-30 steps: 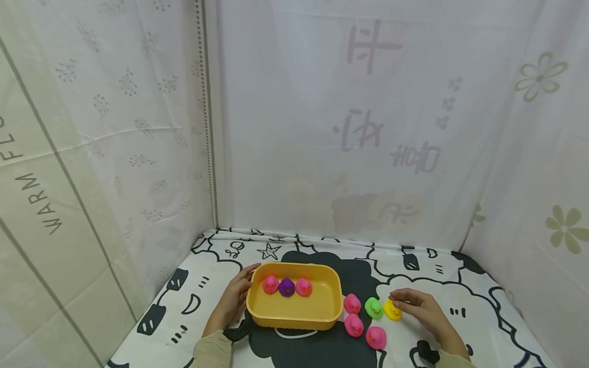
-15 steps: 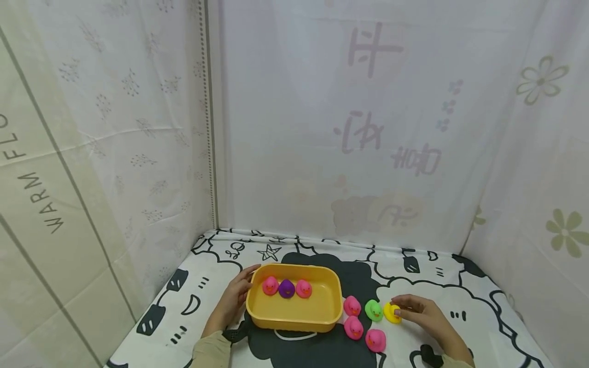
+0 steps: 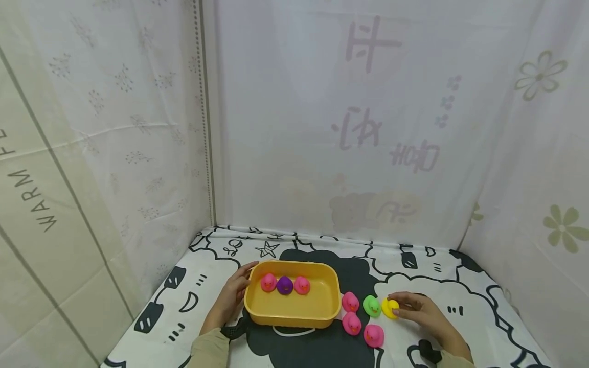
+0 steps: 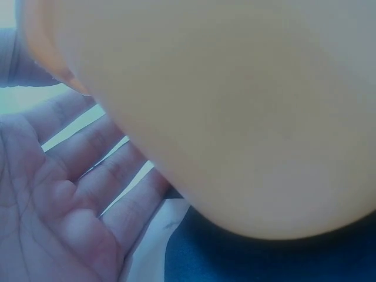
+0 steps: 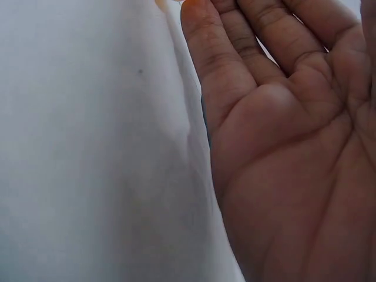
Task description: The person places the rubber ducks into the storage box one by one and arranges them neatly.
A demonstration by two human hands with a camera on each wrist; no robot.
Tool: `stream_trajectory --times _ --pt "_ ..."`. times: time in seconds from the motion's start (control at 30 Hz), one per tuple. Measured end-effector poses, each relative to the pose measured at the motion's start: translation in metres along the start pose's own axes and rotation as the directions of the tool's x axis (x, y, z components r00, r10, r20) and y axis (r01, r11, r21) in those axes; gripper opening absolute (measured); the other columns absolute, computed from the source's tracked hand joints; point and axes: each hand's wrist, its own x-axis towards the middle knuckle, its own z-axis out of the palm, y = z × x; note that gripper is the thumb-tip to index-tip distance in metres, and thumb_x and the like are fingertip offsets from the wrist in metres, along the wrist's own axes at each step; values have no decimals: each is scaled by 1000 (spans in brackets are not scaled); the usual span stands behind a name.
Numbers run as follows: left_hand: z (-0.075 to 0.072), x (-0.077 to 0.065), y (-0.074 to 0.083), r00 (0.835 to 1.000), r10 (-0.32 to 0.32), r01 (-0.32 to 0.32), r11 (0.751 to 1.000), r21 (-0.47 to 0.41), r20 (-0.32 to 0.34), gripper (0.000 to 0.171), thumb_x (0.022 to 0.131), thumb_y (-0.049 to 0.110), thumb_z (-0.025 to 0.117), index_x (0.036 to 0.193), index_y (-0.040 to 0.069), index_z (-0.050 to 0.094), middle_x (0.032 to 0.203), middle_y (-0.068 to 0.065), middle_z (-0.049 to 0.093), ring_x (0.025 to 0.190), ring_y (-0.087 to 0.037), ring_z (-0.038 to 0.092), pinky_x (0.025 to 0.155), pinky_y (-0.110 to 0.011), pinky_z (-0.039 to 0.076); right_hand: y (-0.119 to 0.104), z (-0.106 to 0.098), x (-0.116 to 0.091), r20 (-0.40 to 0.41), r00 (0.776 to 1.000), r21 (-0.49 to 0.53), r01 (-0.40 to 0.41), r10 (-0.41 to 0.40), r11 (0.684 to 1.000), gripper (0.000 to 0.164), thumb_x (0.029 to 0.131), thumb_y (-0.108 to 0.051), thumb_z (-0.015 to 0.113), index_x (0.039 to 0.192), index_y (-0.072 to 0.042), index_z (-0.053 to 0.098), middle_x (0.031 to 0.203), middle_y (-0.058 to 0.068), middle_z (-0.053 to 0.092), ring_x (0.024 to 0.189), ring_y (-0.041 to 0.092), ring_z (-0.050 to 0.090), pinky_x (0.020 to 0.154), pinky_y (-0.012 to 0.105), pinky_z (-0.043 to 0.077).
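My left hand [image 3: 231,296] is at the left side of a yellow plastic tub [image 3: 294,319], its straight, spread fingers [image 4: 117,179] lying against the outer wall. Inside the tub, a purple rubber duck [image 3: 285,285] sits between a pink duck [image 3: 269,282] and another pink duck [image 3: 302,285]. To the right, my right hand [image 3: 425,316] pinches a yellow rubber duck [image 3: 389,308] between thumb and fingers, at its right side. A green duck [image 3: 371,306] stands just left of that yellow one. In the right wrist view the duck is almost wholly out of frame.
Three pink ducks stand outside the tub: an upper one [image 3: 350,302], one below it [image 3: 352,323] close to the tub's right wall, and one nearer me [image 3: 374,336]. A black-and-white printed cloth [image 3: 285,352] covers the table; pale curtains [image 3: 276,128] hang behind and beside it.
My right fingers have shifted from over the yellow duck to its right side, and the duck has turned slightly in place. The left hand, tub and other ducks keep their places.
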Motion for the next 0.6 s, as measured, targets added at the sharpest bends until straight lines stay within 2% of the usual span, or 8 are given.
stream_trajectory --times 0.2,0.43,0.6 --pt "0 3 0 1000 3 -3 1000 6 -8 57 91 10 46 148 16 49 153 -15 45 128 -33 55 99 -33 52 -1 -3 1 5 1000 -4 -1 1 1000 49 81 -32 83 122 -9 71 123 7 70 115 23 63 99 36 52" --pt "-2 2 -1 1000 20 -20 1000 15 17 57 93 10 44 150 15 46 153 -15 44 129 -34 54 98 -33 52 -2 -3 0 18 999 -14 44 -44 999 47 82 -30 82 122 -9 71 123 7 70 112 16 64 96 26 52" --pt "0 5 0 1000 8 -8 1000 23 -1 57 91 10 44 148 16 48 153 -14 45 130 -33 53 99 -33 51 -6 -3 -1 31 998 -22 55 -55 998 46 83 -28 81 122 -7 71 123 8 70 113 18 64 94 22 52"
